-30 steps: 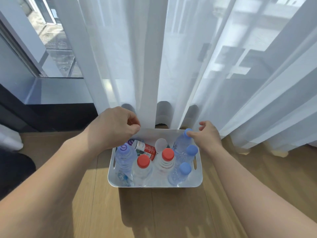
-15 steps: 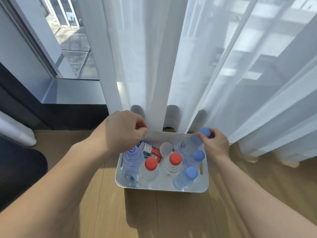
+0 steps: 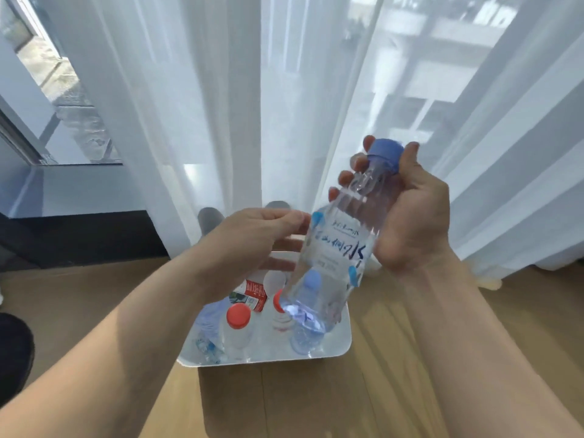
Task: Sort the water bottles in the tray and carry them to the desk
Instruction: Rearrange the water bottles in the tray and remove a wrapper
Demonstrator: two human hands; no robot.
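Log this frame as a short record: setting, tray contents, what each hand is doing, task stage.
setting: wooden floor beside sheer white curtain
tray: white plastic tray on the floor, with red-capped clear bottles and a blue-capped one behind the lifted bottle
right hand: gripping the neck of a clear blue-capped water bottle, lifted above the tray and tilted
left hand: open, fingers by the bottle's label
task stage: sorting; tray not yet carried

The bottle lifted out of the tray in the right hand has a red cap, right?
Not quite. In the head view, the bottle held by the right hand above the tray has a blue cap. The red caps are on bottles still standing in the tray.
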